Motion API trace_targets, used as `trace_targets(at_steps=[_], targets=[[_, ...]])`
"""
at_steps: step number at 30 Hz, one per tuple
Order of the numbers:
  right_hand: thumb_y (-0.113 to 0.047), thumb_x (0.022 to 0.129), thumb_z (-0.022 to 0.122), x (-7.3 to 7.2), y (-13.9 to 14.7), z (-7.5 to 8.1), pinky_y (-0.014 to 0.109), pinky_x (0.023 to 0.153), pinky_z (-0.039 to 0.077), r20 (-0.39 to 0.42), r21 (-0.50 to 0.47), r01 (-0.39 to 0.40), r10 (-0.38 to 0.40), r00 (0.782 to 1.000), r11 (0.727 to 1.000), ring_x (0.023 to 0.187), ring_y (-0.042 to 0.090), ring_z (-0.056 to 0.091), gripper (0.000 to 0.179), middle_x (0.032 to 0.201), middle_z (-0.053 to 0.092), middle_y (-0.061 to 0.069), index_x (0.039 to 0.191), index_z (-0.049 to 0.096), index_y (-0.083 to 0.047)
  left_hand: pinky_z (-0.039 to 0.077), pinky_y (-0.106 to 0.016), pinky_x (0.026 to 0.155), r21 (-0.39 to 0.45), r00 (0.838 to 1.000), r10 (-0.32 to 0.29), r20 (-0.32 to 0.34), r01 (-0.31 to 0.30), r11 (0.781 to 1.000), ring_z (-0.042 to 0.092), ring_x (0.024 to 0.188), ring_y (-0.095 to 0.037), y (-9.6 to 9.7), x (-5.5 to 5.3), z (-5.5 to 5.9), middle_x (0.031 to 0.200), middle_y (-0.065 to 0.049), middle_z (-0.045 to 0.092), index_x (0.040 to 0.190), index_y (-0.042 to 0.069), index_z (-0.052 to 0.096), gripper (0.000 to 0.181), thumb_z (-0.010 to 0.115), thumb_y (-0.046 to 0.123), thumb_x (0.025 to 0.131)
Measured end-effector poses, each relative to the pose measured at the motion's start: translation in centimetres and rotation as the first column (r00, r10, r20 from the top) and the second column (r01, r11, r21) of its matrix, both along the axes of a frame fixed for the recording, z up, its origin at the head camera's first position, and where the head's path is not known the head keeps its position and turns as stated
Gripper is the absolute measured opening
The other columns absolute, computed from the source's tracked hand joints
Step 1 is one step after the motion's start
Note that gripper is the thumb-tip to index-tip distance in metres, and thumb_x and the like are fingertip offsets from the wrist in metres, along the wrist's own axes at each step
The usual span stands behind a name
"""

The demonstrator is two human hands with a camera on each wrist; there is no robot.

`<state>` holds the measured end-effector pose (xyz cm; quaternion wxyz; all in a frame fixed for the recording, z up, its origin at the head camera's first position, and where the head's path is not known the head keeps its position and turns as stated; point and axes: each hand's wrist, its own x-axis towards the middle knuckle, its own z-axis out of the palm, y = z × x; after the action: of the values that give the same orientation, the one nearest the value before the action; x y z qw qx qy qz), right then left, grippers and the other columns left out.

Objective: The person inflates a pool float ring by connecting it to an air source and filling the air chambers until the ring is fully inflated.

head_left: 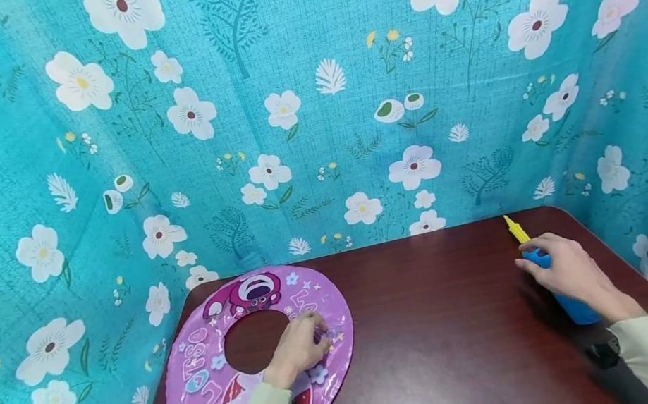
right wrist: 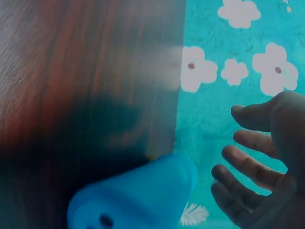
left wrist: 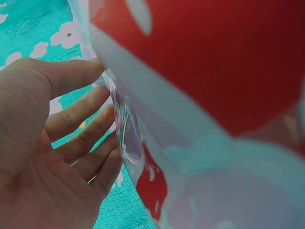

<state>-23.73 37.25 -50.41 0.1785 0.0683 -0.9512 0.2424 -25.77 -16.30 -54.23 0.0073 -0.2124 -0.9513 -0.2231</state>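
Note:
On the left side of the table lies a purple inflatable swim ring [head_left: 329, 294] with a pink cartoon bear and strawberry prints. My left hand [head_left: 299, 349] rests over its right part, fingers loosely bent. In the left wrist view, the thumb and fingertips [left wrist: 97, 69] touch the ring's glossy plastic, spread apart from each other. A blue hand pump [head_left: 576, 310] with a yellow nozzle [head_left: 517, 230] is at the table's right. Over it is my right hand [head_left: 569, 268]; the right wrist view shows its relaxed fingers beside the pump, apart from it.
A dark reddish-brown table [head_left: 436, 333] bears both things. Turquoise floral cloth [head_left: 315, 146] hangs at its back, left and right sides. The pump's nozzle points at the table's back edge, and the ring reaches near the back left corner.

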Motion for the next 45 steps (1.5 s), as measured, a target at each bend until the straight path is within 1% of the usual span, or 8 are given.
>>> trace_targets(at_steps=[5, 11, 16, 20, 26, 35, 41, 45], targets=[[-0.027, 0.089, 0.086, 0.3, 1.7, -0.3, 0.07, 0.078, 0.055, 0.051, 0.062, 0.099, -0.103, 0.993, 0.993, 0.103, 0.052, 0.059, 0.061, 0.124, 0.06, 0.036, 0.131, 0.062, 0.01, 0.06, -0.038, 0.081, -0.004, 1.0, 0.001, 0.031, -0.001, 1.0, 0.06, 0.083, -0.015, -0.1, 0.1, 0.3, 0.1, -0.005, 0.066, 0.106, 0.008, 0.075, 0.023, 0.086, 0.019, 0.089], [-0.036, 0.085, 0.089, 0.3, 2.9, -0.9, 0.069, 0.074, 0.056, 0.128, 0.094, 0.153, -0.164, 0.978, 0.984, 0.1, 0.055, 0.055, 0.082, 0.124, 0.052, 0.042, 0.137, 0.051, 0.015, 0.06, -0.038, 0.081, 0.004, 0.998, 0.021, 0.058, -0.021, 1.0, 0.061, 0.084, -0.016, -0.2, 0.1, 0.5, 0.101, -0.005, 0.067, 0.106, 0.008, 0.076, 0.023, 0.086, 0.018, 0.088], [-0.055, 0.085, 0.084, 0.2, 3.3, -1.4, 0.07, 0.073, 0.054, 0.266, 0.133, 0.2, -0.229, 0.936, 0.971, 0.101, 0.056, 0.051, 0.106, 0.124, 0.045, 0.044, 0.143, 0.038, 0.021, 0.062, -0.038, 0.084, 0.011, 0.998, 0.016, 0.058, -0.017, 1.0, 0.064, 0.086, -0.017, -0.1, 0.1, 0.4, 0.104, -0.005, 0.069, 0.107, 0.009, 0.078, 0.022, 0.086, 0.019, 0.089], [-0.064, 0.087, 0.078, -0.1, 3.5, -1.6, 0.067, 0.07, 0.052, 0.358, 0.151, 0.204, -0.246, 0.901, 0.967, 0.097, 0.054, 0.051, 0.115, 0.119, 0.045, 0.044, 0.142, 0.031, 0.024, 0.063, -0.038, 0.085, 0.013, 0.999, 0.009, 0.051, -0.01, 1.0, 0.065, 0.089, -0.017, -0.2, 0.0, 0.3, 0.105, -0.006, 0.071, 0.107, 0.009, 0.079, 0.022, 0.086, 0.02, 0.089], [-0.068, 0.089, 0.073, -0.4, 3.6, -2.2, 0.068, 0.072, 0.053, 0.441, 0.131, 0.199, -0.237, 0.866, 0.971, 0.098, 0.055, 0.05, 0.117, 0.119, 0.044, 0.045, 0.141, 0.027, 0.026, 0.063, -0.039, 0.088, 0.01, 0.999, -0.007, 0.042, 0.006, 1.0, 0.067, 0.091, -0.017, -0.3, -0.2, 0.1, 0.105, -0.006, 0.073, 0.107, 0.009, 0.079, 0.022, 0.086, 0.021, 0.089], [-0.06, 0.091, 0.075, -0.6, 3.1, -3.5, 0.055, 0.059, 0.052, 0.396, 0.167, 0.184, -0.237, 0.887, 0.969, 0.085, 0.047, 0.054, 0.099, 0.105, 0.048, 0.041, 0.123, 0.037, 0.026, 0.062, -0.042, 0.095, 0.005, 0.999, -0.032, 0.025, 0.032, 0.999, 0.072, 0.103, -0.022, -0.8, -0.3, -0.1, 0.116, -0.009, 0.075, 0.111, 0.009, 0.082, 0.025, 0.086, 0.024, 0.091], [-0.053, 0.093, 0.075, -0.8, 2.8, -4.0, 0.054, 0.059, 0.051, 0.4, 0.172, 0.214, -0.267, 0.877, 0.962, 0.082, 0.046, 0.054, 0.088, 0.1, 0.049, 0.038, 0.115, 0.039, 0.024, 0.062, -0.041, 0.092, 0.011, 0.999, -0.041, 0.027, 0.04, 0.999, 0.07, 0.096, -0.019, -0.8, -0.5, -0.1, 0.11, -0.007, 0.074, 0.109, 0.009, 0.081, 0.024, 0.086, 0.024, 0.091], [-0.053, 0.094, 0.074, -1.0, 2.7, -4.2, 0.052, 0.059, 0.05, 0.422, 0.161, 0.226, -0.274, 0.864, 0.961, 0.08, 0.044, 0.054, 0.085, 0.095, 0.048, 0.035, 0.112, 0.039, 0.022, 0.062, -0.041, 0.093, 0.012, 0.999, -0.031, 0.036, 0.03, 0.999, 0.07, 0.097, -0.019, -0.7, -0.5, 0.1, 0.111, -0.007, 0.074, 0.109, 0.009, 0.081, 0.024, 0.086, 0.024, 0.091]])
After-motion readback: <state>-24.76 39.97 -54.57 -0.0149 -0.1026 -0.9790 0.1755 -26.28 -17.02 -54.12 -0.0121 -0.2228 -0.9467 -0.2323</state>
